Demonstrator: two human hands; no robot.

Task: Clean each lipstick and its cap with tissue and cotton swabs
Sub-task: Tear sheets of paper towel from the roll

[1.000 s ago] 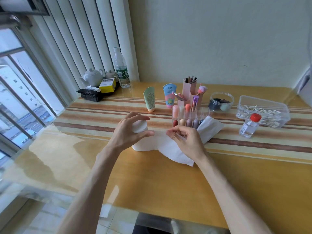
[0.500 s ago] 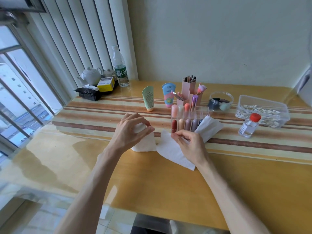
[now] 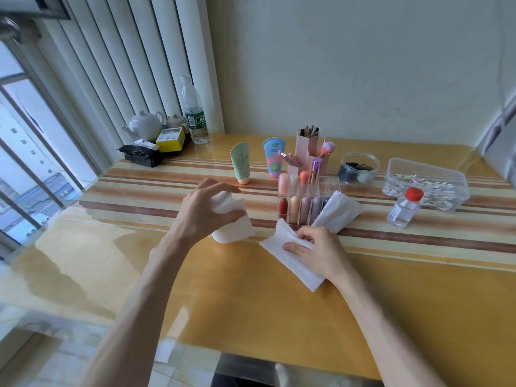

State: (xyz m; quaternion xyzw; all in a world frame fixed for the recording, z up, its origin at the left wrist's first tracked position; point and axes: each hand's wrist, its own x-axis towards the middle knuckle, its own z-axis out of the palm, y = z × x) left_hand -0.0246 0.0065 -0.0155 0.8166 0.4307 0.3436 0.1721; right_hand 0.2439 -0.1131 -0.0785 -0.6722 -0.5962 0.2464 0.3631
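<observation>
The table (image 3: pixel 251 317) carries one tissue roll (image 3: pixel 233 231) and two tissue pieces (image 3: pixel 290 265); if they are joined, I cannot tell. One clear organizer (image 3: pixel 332 185) holds nine lipsticks (image 3: pixel 294 209): five in front, the fifth half hidden, and four behind. There are two cream tubes (image 3: pixel 240 163), two teapots (image 3: pixel 145 125), one water bottle (image 3: pixel 194 113), one small red-capped bottle (image 3: pixel 405 209), one yellow box (image 3: pixel 170 139), one round jar (image 3: pixel 360 163), one pink brush holder (image 3: pixel 307 145) and one clear box (image 3: pixel 413 167) of cotton swabs (image 3: pixel 418 187), too many to count. Two hands show: left hand (image 3: pixel 206 210), right hand (image 3: pixel 318 251).
</observation>
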